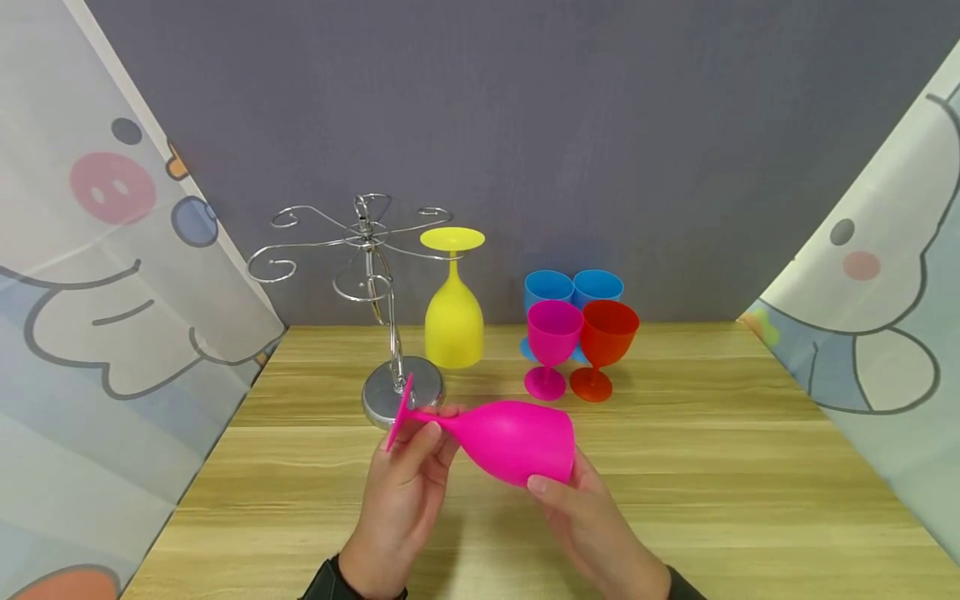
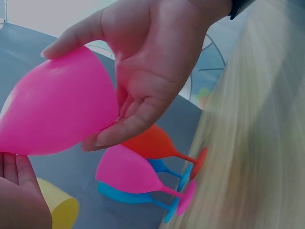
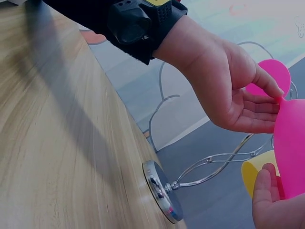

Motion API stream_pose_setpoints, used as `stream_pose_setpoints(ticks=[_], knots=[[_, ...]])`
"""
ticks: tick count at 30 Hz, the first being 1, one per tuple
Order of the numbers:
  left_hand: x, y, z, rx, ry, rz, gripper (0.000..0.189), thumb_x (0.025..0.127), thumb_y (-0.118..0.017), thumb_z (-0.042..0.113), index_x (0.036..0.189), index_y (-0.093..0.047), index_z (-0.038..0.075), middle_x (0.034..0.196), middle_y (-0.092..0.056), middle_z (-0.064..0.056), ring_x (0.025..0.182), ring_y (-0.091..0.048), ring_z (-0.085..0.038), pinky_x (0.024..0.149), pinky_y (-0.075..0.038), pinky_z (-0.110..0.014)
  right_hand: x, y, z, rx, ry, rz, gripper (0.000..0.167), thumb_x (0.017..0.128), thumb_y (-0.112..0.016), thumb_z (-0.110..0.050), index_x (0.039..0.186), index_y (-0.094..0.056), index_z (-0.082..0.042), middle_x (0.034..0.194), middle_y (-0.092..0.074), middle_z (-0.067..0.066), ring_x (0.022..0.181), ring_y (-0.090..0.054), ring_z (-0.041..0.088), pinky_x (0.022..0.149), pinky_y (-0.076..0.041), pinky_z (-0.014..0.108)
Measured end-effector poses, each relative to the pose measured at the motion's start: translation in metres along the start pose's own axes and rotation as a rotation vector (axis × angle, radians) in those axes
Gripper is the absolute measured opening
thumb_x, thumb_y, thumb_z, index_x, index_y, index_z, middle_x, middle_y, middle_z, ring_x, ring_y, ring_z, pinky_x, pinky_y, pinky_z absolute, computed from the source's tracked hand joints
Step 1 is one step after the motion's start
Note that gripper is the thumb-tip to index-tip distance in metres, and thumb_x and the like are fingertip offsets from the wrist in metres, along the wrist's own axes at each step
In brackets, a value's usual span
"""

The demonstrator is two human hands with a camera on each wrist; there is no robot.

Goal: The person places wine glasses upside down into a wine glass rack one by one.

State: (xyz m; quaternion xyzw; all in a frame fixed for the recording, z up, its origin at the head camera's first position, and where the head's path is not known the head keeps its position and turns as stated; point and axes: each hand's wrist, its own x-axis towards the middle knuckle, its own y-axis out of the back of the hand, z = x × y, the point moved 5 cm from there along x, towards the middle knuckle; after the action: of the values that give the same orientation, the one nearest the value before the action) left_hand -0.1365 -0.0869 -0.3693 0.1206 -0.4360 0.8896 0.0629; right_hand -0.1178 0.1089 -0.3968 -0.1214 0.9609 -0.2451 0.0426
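Grey backdrop (image 1: pixel 525 125) fills the upper middle of the head view, above a wood-grain table (image 1: pixel 735 475). At lower centre, a pink goblet (image 1: pixel 513 442) lies on its side in the air, foot to the left, mouth to the right. The left hand (image 1: pixel 401 500) pinches its stem near the foot; the right hand (image 1: pixel 592 521) holds the bowl by the rim, thumb on the near side. It looks like thin plastic: probably light, fairly stiff, smooth enough to slip, unlikely to shatter. The slim stem seems the surest hold, with only a gentle touch on the bowl, whose wall might flex. Left of centre, a yellow goblet (image 1: pixel 453 329) hangs rim-down from a metal stand (image 1: pixel 425 387); right of centre, four goblets (image 1: pixel 555 333) stand upright.
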Motion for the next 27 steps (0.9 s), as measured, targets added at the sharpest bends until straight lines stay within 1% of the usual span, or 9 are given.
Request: stream_pose_setpoints(ticks=[2,5,10,13,15,18,21,24,27], knots=[[0.001,0.000,0.003,0.008,0.001,0.004,0.030,0.102,-0.052,-0.010,0.103,-0.076,0.008,0.108,-0.076,-0.009,0.108,-0.072,-0.021,0.104,-0.051,-0.037,0.000,-0.001,-0.001,0.000,0.000,-0.012,0.073,0.093,-0.066,0.001,0.156,-0.030,-0.002,0.138,-0.056,0.010,0.123,-0.058,0.024,0.105,-0.050,0.030],[0.004,0.001,0.009,0.004,-0.009,0.004,0.030,0.102,-0.052,-0.010,0.103,-0.076,0.008,0.107,-0.077,-0.008,0.107,-0.072,-0.020,0.104,-0.051,-0.036,0.001,-0.003,-0.002,-0.005,0.001,-0.054,0.072,0.094,-0.064,-0.001,0.156,-0.028,-0.001,0.141,-0.055,0.011,0.126,-0.057,0.025,0.107,-0.048,0.031],[0.007,0.004,0.019,-0.043,-0.047,-0.014,0.030,0.102,-0.051,-0.011,0.105,-0.076,0.005,0.108,-0.077,-0.011,0.108,-0.073,-0.023,0.103,-0.052,-0.037,0.001,-0.005,-0.006,-0.018,0.032,-0.115,0.065,0.096,-0.062,-0.001,0.153,-0.029,0.002,0.145,-0.052,0.012,0.128,-0.055,0.025,0.109,-0.046,0.031],[0.006,0.004,0.021,-0.045,-0.044,-0.014,0.030,0.102,-0.050,-0.011,0.105,-0.076,0.005,0.109,-0.077,-0.011,0.109,-0.072,-0.024,0.104,-0.051,-0.037,0.000,-0.004,-0.007,-0.038,0.036,-0.102,0.063,0.096,-0.062,0.001,0.151,-0.032,0.002,0.144,-0.052,0.013,0.127,-0.055,0.025,0.108,-0.047,0.031],[0.005,0.004,0.020,-0.019,-0.030,0.017,0.029,0.102,-0.052,-0.011,0.103,-0.076,0.006,0.109,-0.077,-0.010,0.109,-0.072,-0.023,0.103,-0.052,-0.037,0.000,-0.003,-0.007,-0.066,0.037,-0.077,0.064,0.095,-0.064,0.002,0.151,-0.033,0.002,0.144,-0.051,0.014,0.128,-0.055,0.026,0.107,-0.049,0.031],[0.004,0.005,0.021,0.081,-0.025,0.090,0.025,0.100,-0.057,-0.010,0.101,-0.076,0.007,0.106,-0.077,-0.009,0.109,-0.072,-0.023,0.103,-0.051,-0.039,-0.001,0.001,-0.009,-0.121,0.063,-0.046,0.068,0.092,-0.068,0.004,0.151,-0.033,0.003,0.147,-0.048,0.016,0.131,-0.053,0.026,0.106,-0.049,0.030],[0.003,0.004,0.026,0.233,-0.055,0.152,0.020,0.098,-0.061,-0.010,0.103,-0.075,0.004,0.104,-0.077,-0.010,0.110,-0.072,-0.027,0.103,-0.051,-0.043,-0.001,0.007,-0.012,-0.174,0.128,-0.050,0.074,0.091,-0.068,0.007,0.153,-0.029,0.006,0.150,-0.042,0.020,0.135,-0.051,0.026,0.108,-0.046,0.030],[0.002,0.001,0.032,0.386,-0.088,0.185,0.014,0.095,-0.065,-0.009,0.106,-0.072,-0.003,0.105,-0.076,-0.014,0.111,-0.070,-0.032,0.103,-0.052,-0.044,-0.001,0.011,-0.016,-0.206,0.180,-0.070,0.076,0.092,-0.066,0.009,0.155,-0.024,0.008,0.153,-0.037,0.024,0.137,-0.049,0.025,0.112,-0.042,0.030],[0.003,-0.004,0.039,0.531,-0.112,0.193,0.016,0.093,-0.070,-0.007,0.109,-0.071,-0.008,0.106,-0.075,-0.018,0.115,-0.067,-0.036,0.102,-0.054,-0.042,-0.001,0.014,-0.019,-0.226,0.192,-0.073,0.076,0.093,-0.065,0.010,0.156,-0.024,0.006,0.156,-0.034,0.027,0.139,-0.048,0.024,0.114,-0.040,0.031]])
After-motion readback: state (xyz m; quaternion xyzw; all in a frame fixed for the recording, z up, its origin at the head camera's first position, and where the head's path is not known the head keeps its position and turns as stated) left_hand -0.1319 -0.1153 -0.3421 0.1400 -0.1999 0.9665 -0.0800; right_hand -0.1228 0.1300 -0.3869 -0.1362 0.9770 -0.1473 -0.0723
